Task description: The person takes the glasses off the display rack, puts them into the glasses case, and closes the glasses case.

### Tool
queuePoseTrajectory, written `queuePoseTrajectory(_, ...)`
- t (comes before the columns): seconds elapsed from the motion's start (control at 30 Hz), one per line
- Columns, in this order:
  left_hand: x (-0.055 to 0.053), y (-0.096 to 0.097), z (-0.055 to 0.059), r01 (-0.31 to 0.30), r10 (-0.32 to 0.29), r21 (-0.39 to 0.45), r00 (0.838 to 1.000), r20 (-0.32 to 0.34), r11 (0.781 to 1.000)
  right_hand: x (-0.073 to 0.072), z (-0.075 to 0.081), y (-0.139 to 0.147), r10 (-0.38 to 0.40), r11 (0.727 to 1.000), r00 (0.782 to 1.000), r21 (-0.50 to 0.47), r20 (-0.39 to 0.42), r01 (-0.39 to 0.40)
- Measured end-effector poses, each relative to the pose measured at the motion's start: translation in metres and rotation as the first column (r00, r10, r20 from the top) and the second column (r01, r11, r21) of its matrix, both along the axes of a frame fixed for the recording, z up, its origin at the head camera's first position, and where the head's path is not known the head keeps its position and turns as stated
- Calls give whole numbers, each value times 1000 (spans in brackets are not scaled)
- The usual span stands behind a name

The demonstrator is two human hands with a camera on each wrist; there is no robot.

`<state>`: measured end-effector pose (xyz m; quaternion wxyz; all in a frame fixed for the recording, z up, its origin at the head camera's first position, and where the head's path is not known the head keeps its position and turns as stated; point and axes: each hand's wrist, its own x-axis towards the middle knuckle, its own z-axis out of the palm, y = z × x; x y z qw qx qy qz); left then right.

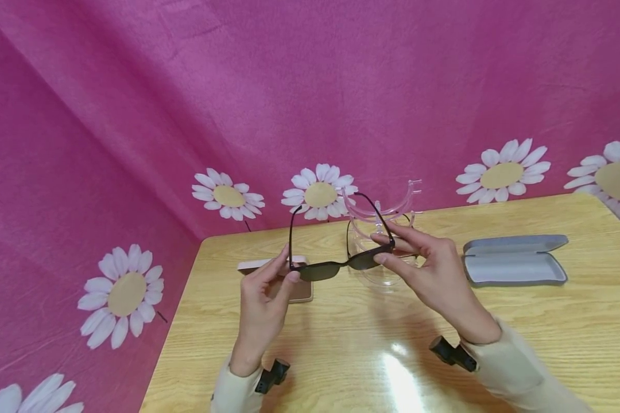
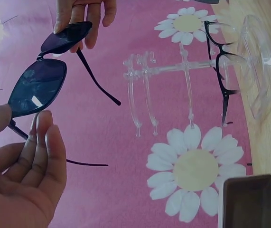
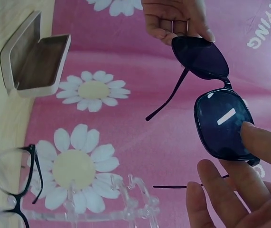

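Black-framed sunglasses with dark lenses are held up over the table, their temples unfolded and pointing away from me. My left hand pinches the left end of the frame between thumb and fingers. At the other end, my right hand grips the frame, its thumb against the right lens. Behind the sunglasses stands a clear plastic glasses stand, partly hidden by them and by my right hand. A pair of black-rimmed clear eyeglasses sits low on this stand, as the left wrist view shows.
An open grey glasses case lies on the right of the wooden table. Another open case, pale outside and brown inside, is at the left, partly behind my left hand. A pink cloth with daisies hangs behind the table.
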<state>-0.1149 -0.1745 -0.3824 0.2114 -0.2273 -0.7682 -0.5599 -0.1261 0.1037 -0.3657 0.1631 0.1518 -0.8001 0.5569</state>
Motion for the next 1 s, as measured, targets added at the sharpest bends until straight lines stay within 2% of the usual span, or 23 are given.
queuePoseTrajectory(0.17,-1,-5,0,-69,69,-9,998,1,998,-6,-3,-8,24,999,1000,-21,9,-24)
queuePoseTrajectory(0.27,-3,-7,0,-88,88,-15,996,10,996,-9,-6,-11,32,999,999,-19,19,-32)
queuePoseTrajectory(0.43,-7,-10,-3,-76,77,-12,996,51,997,-14,-11,-13,43,999,999,2,25,-43)
queuePoseTrajectory(0.63,-12,-13,-6,-68,69,-17,996,60,998,-20,-17,-14,66,998,998,21,7,-66)
queuePoseTrajectory(0.87,-15,-16,-9,-60,61,-23,995,80,998,-23,-22,-15,77,996,996,47,34,-79)
queuePoseTrajectory(1.0,-18,-18,-11,-62,65,-28,992,106,998,-22,-23,-16,118,992,992,45,38,-120)
